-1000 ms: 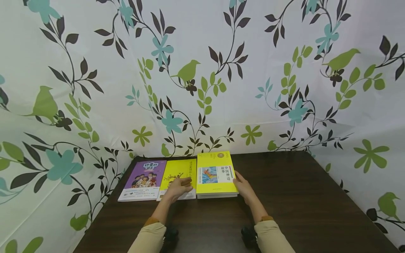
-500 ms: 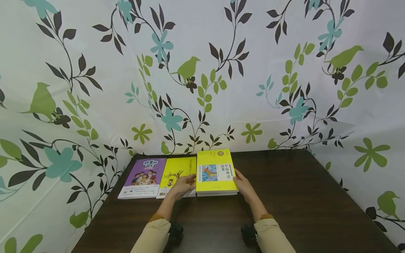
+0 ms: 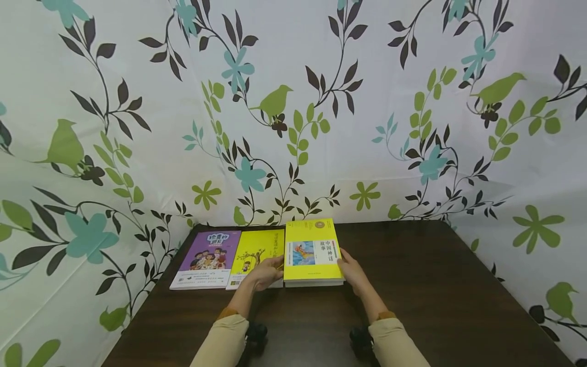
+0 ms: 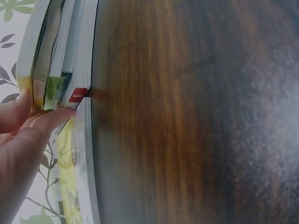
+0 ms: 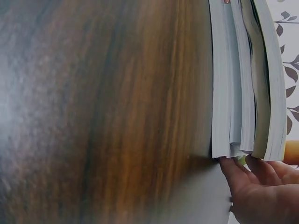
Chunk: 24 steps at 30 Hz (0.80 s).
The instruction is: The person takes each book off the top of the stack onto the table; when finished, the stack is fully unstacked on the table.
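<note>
A stack of several books lies on the dark table, topped by a thick yellow book (image 3: 312, 255) with a small picture on its cover. My left hand (image 3: 268, 272) touches the stack's left side. In the left wrist view its fingers lie along the book spines (image 4: 58, 91), beside a red-ended book (image 4: 78, 94) at the bottom. At the right side, my right hand (image 3: 353, 270) presses its fingertips to the page edges (image 5: 226, 102), seen in the right wrist view. Just left of the stack is a flat yellow book (image 3: 257, 244), partly covered by my left hand.
A purple and white book (image 3: 208, 257) lies at the far left of the row. The dark wooden table (image 3: 412, 285) extends to the right and front. Behind it hangs a patterned cloth (image 3: 344, 153). Two small black objects (image 3: 256, 339) sit near the forearms.
My left hand has moved right, from over the flat yellow book to the left side of the stack. The right hand stays at the stack's right side.
</note>
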Tool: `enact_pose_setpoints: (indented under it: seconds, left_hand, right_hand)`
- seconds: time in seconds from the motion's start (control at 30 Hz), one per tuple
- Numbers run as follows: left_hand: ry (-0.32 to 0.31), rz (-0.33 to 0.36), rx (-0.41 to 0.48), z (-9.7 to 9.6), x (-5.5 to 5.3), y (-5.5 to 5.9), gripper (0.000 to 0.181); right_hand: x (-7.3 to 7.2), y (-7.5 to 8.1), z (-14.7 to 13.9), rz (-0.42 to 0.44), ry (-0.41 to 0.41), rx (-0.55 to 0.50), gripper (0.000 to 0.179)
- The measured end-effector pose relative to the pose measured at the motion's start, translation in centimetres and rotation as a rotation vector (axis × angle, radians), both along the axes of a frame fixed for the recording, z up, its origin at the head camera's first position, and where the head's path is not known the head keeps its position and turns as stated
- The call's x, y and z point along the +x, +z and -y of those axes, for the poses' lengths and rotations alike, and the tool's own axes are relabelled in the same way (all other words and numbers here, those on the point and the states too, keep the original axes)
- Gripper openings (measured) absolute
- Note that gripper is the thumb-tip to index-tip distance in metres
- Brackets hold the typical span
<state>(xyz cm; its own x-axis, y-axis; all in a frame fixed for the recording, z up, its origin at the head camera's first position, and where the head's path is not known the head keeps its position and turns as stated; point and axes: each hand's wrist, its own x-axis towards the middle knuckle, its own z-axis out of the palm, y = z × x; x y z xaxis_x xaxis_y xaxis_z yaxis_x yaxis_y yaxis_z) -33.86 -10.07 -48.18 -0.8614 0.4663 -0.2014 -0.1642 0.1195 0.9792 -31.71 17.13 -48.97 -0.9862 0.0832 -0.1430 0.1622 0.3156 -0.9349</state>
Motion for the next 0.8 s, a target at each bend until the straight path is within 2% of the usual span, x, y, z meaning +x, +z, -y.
enact_pose_setpoints:
  seconds: [0.17, 0.3, 0.6, 0.8]
  left_hand:
    - [-0.038, -0.008, 0.020, 0.01, -0.03, -0.16, 0.068]
    - [-0.043, -0.013, 0.021, -0.05, 0.02, -0.17, 0.071]
    - [0.013, -0.043, -0.042, -0.41, 0.24, 0.13, 0.078]
    - [0.035, -0.057, -0.087, -0.68, 0.32, -0.25, 0.075]
  right_hand:
    - [0.39, -0.11, -0.02, -0.006, 0.038, 0.042, 0.063]
    - [0.56, -0.15, 0.10, -0.017, 0.051, 0.037, 0.066]
    - [0.47, 0.31, 0.56, -0.058, 0.004, 0.010, 0.055]
    - [0.38, 0.71, 0.48, -0.113, -0.096, 0.019, 0.043]
